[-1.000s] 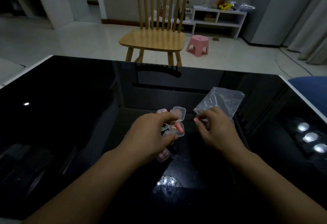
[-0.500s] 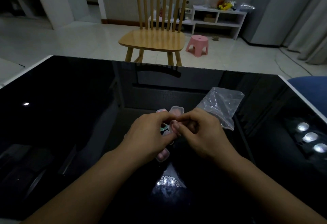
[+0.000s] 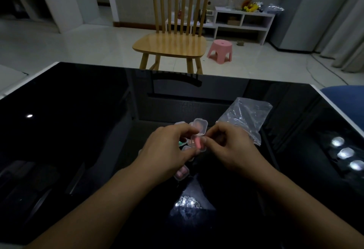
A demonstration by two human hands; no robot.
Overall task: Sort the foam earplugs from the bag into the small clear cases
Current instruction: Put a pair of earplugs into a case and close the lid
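Note:
My left hand [image 3: 167, 150] holds a small clear case [image 3: 198, 142] with its lid [image 3: 200, 128] flipped up. Pink earplugs [image 3: 197, 142] lie inside the case. My right hand [image 3: 230, 148] meets it from the right, fingertips at the case's rim; whether they still pinch an earplug is unclear. A clear plastic bag [image 3: 246, 118] lies on the black table [image 3: 78, 120] just behind my right hand. Other small cases sit under my left hand: one with a green earplug [image 3: 182, 142] and a shut one with pink earplugs [image 3: 181, 173].
A wooden chair [image 3: 171, 46] stands beyond the table's far edge, with a pink stool [image 3: 220, 50] and a white shelf [image 3: 244, 22] behind it. A blue seat [image 3: 346, 97] is by the right edge. Lamp reflections glare on the glossy top.
My right hand came from the bag with a pink earplug to the open case in my left hand. The left hand stayed in place.

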